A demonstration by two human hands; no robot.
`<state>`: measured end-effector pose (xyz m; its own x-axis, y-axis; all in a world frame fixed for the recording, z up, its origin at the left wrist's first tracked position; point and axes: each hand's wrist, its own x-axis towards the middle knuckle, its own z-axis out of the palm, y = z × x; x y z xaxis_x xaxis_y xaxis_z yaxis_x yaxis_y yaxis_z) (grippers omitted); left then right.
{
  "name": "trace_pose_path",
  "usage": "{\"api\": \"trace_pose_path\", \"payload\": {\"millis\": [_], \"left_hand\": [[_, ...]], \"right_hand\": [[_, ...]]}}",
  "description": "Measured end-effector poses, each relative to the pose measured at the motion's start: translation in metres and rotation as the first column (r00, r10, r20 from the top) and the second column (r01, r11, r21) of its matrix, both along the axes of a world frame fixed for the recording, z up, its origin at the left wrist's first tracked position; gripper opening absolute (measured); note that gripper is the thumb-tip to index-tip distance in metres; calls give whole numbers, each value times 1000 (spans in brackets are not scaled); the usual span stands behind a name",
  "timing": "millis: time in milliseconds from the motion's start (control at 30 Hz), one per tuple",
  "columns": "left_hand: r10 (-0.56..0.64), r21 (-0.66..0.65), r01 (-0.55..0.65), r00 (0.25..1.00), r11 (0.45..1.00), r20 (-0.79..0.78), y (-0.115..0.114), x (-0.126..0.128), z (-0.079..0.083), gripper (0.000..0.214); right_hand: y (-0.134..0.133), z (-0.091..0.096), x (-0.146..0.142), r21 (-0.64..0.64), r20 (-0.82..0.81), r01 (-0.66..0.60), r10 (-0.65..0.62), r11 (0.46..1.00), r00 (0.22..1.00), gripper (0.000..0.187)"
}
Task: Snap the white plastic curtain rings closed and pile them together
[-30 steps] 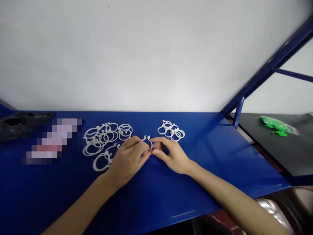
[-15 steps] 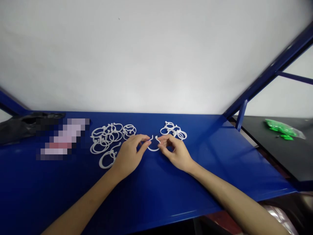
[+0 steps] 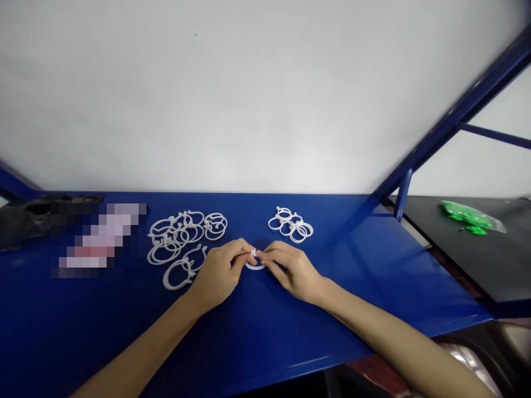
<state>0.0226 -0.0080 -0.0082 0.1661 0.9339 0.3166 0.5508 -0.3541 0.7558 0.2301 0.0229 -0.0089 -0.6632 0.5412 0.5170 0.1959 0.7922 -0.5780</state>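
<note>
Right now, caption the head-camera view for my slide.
Both hands pinch a white ring at a blue table, with a larger ring cluster left and a smaller cluster right.

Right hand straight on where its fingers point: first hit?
Likely the left hand, directly opposite across the white ring both hands hold; the depth between them is unclear in this view.

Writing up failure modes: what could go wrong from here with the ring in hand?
1. The white ring could slip or spring apart: the left hand and right hand pinch it by fingertips, which partly hide its ends.
2. The left hand might knock the loose rings right beside it.
</note>
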Motion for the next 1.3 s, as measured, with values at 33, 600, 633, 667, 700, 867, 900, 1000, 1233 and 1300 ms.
{"api": "trace_pose_path", "payload": {"millis": [33,600,633,667,700,867,900,1000,1233,1300], "left_hand": [[-4,4,4,1000,1000,-2,0,0,0,22],[393,330,-224,647,917,-654,25,-42,-12,34],[397,328,-228,613,917,-683,27,-46,-14,32],[396,325,-228,592,918,-702,28,-48,-16,30],[394,326,-224,582,918,-711,29,-49,-17,29],[447,386,-234,579,892,-682,24,-48,-12,31],[461,400,-240,582,885,-670,22,-47,-9,31],[507,439,-270,593,857,-626,19,-44,-1,30],[432,610,-90,786,788,-442,10,-26,10,14],[281,618,76,843,783,-459,7,-17,9,13]], "right_hand": [[0,0,0,17,7,-2,2,1000,1000,23],[55,6,35,44,61,602,-604,797,795,17],[61,5,40,33,93,642,-642,766,761,17],[66,4,44,31,125,672,-670,740,731,18],[70,3,47,42,152,695,-692,718,706,19],[75,-1,49,145,210,717,-729,682,651,26],[74,-1,49,154,206,716,-731,681,651,27],[69,1,45,179,171,708,-730,683,662,25],[33,14,19,150,56,452,-464,879,884,20],[18,14,8,-32,63,263,-261,964,963,23]]}}
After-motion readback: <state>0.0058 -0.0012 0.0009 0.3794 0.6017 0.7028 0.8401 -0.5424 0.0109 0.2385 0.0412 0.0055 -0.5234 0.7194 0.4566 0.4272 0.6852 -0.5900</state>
